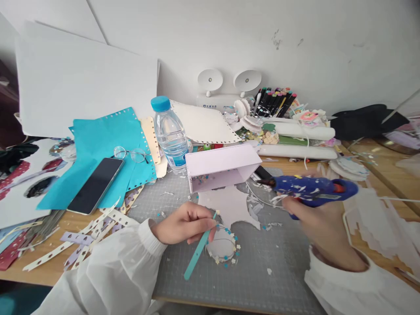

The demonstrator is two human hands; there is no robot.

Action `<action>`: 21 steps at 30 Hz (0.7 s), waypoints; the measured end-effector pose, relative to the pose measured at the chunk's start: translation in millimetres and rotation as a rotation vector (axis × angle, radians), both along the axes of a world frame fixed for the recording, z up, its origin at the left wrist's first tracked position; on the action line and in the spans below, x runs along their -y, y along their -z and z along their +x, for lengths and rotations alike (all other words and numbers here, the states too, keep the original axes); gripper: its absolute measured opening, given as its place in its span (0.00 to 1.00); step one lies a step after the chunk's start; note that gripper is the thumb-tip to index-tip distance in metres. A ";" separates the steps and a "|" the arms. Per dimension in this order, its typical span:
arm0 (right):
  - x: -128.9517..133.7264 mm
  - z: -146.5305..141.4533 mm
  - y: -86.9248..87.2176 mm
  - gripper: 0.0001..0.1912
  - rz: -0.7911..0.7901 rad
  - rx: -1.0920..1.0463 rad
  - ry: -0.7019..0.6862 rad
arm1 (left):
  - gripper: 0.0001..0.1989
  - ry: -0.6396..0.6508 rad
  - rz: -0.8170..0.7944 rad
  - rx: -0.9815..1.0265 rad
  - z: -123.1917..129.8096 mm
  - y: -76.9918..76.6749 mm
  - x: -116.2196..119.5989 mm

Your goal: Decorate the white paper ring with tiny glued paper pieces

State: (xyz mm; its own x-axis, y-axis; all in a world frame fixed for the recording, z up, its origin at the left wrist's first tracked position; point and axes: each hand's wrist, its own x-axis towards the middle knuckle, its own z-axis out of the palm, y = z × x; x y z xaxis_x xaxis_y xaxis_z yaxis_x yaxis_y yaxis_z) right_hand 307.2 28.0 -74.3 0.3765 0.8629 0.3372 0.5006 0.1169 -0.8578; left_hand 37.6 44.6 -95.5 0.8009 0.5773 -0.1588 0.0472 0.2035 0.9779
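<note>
My left hand (192,223) pinches a pair of flat teal tweezers (197,257), their narrow end up beside a small pale star (218,212). Just right of those fingers lies a white disc (223,247) ringed with small blue and cream stars. My right hand (323,227) is wrapped round a blue glue gun (303,189), slightly blurred, its dark nozzle pointing left above the mat. Behind the disc are a ragged white sheet offcut (226,203) and an open-fronted pale lilac box (223,162) with small bits inside.
A grey cutting mat (278,280) covers the table's middle. A water bottle (169,135) stands behind. On the left are a phone (96,186), glasses (131,154), blue sheets (101,135) and punched paper strips (82,238). Markers (275,103) and white rolls (302,151) sit at the back right.
</note>
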 end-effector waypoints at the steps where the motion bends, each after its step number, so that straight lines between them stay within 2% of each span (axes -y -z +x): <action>1: 0.0 -4.2 5.0 0.13 -0.009 -0.014 -0.078 | 0.19 -0.011 0.001 0.005 -0.1 0.2 0.0; 6: 0.4 -13.0 32.7 0.13 -0.084 -0.037 -0.358 | 0.19 -0.045 -0.002 0.030 -0.2 0.3 0.4; 9: 2.2 -14.6 35.9 0.14 -0.040 -0.035 -0.461 | 0.19 -0.045 -0.023 0.046 0.2 -0.3 0.9; 15: 5.9 -23.4 25.5 0.13 -0.040 -0.021 -0.496 | 0.18 -0.032 -0.028 0.035 0.3 0.0 2.2; 21: 6.1 -24.2 26.1 0.13 -0.038 -0.011 -0.498 | 0.18 -0.020 -0.020 0.009 0.7 1.0 3.0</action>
State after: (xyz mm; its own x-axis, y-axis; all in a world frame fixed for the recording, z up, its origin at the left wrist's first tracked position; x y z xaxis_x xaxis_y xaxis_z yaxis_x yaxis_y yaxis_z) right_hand 283.1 21.9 -100.4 -0.0806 0.9504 0.3005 0.3826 0.3079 -0.8711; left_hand 38.3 41.7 -96.5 0.7905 0.5902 -0.1633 0.0344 0.2235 0.9741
